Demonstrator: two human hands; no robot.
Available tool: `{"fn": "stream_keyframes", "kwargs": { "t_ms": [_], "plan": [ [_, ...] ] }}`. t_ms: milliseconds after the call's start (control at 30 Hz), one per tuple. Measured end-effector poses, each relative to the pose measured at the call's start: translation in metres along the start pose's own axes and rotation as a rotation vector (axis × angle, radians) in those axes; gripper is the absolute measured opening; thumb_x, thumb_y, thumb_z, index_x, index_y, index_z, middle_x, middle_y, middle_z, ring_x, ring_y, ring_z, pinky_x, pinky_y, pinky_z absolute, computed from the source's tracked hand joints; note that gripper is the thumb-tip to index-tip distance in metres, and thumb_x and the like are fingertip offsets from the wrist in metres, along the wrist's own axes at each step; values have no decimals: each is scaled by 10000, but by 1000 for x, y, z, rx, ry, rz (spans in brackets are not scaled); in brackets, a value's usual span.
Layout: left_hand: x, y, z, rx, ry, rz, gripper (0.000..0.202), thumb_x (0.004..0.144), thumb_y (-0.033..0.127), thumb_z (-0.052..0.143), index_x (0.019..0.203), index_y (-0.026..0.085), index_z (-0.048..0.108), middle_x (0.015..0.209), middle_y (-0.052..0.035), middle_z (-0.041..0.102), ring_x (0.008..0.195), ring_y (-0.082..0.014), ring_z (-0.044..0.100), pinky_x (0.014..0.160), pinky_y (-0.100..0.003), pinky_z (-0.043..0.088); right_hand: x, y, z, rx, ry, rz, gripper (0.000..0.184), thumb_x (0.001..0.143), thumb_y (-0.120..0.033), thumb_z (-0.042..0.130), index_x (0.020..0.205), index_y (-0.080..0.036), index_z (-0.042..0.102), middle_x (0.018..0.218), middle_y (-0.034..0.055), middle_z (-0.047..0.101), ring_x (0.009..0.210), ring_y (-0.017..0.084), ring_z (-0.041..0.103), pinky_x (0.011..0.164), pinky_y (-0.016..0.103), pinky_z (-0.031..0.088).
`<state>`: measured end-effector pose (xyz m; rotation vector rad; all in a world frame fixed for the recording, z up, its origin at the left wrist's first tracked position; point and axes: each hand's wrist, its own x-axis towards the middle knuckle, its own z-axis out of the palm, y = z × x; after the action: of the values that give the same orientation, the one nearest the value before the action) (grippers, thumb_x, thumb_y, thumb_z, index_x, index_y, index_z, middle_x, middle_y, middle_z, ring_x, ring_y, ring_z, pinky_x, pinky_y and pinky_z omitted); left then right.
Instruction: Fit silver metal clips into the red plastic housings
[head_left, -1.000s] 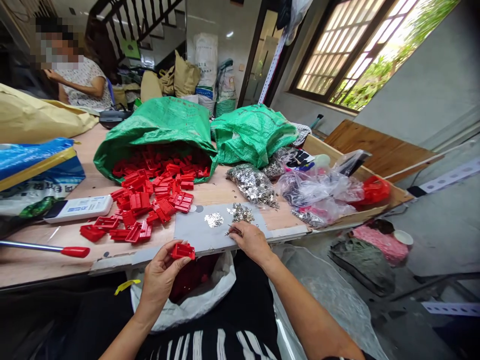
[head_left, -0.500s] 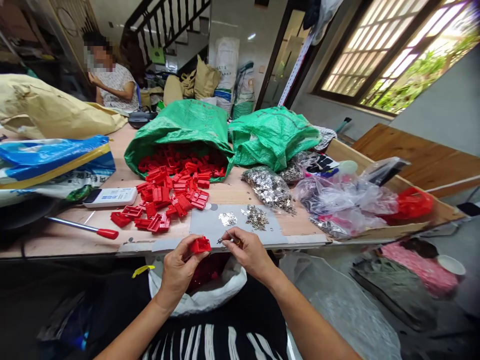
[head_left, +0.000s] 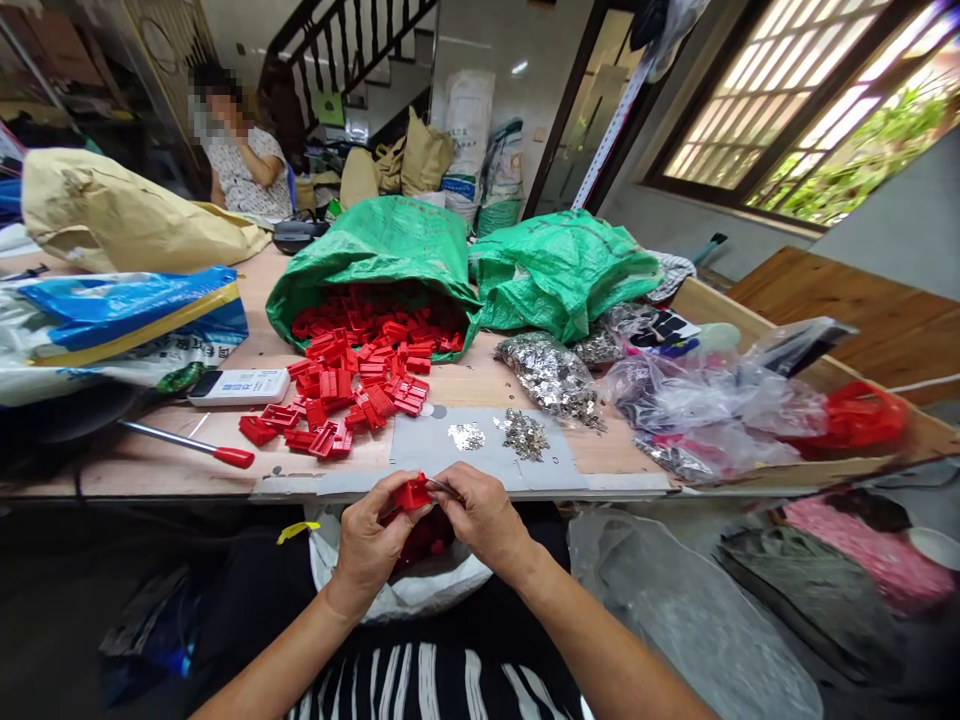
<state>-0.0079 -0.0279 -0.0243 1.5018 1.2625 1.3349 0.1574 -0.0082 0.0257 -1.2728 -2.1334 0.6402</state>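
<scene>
Just in front of the table edge, my left hand (head_left: 375,535) pinches a small red plastic housing (head_left: 412,492) between thumb and fingers. My right hand (head_left: 484,520) is closed on thin metal tweezers (head_left: 445,487), whose tip end meets the right side of the housing. Fingers and plastic hide the tip and any small piece in it. Below both hands a white sack (head_left: 442,603) stands open with red parts inside. On a grey sheet (head_left: 420,455) beyond lie a pile of shiny flat metal pieces (head_left: 466,436) and a darker metal pile (head_left: 523,435).
More red housings (head_left: 322,440) spill from a green sack (head_left: 382,235). Metal pieces fill a clear bag (head_left: 551,375), beside a wooden tray (head_left: 795,470) of plastic bags. A red-tipped lever (head_left: 232,457) and white device (head_left: 240,387) lie left. A person (head_left: 251,170) sits across the table.
My right hand has moved left, bringing the tweezers from beside the red housing to its right side. The camera view has shifted slightly left.
</scene>
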Motion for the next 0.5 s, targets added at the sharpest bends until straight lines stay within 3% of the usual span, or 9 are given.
{"fn": "stream_keyframes", "kwargs": {
  "t_ms": [267,500],
  "plan": [
    [-3,-1,-1,26,56,24,334,776,281,665,1105,253,616,1083,-31,706,945,-195,678,878,-318,527,-4,-1,-8,346,-40,90,195,906,-283,490,914,-200,665,814,20,591,753,131,557,679,229,429],
    [-3,4,-2,55,50,37,328,772,286,665,1095,243,632,1070,-37,713,932,-204,682,861,-310,525,-5,10,-9,473,-27,241,167,871,-348,518,864,-186,555,734,-29,516,647,98,450,599,204,390]
  ]
}}
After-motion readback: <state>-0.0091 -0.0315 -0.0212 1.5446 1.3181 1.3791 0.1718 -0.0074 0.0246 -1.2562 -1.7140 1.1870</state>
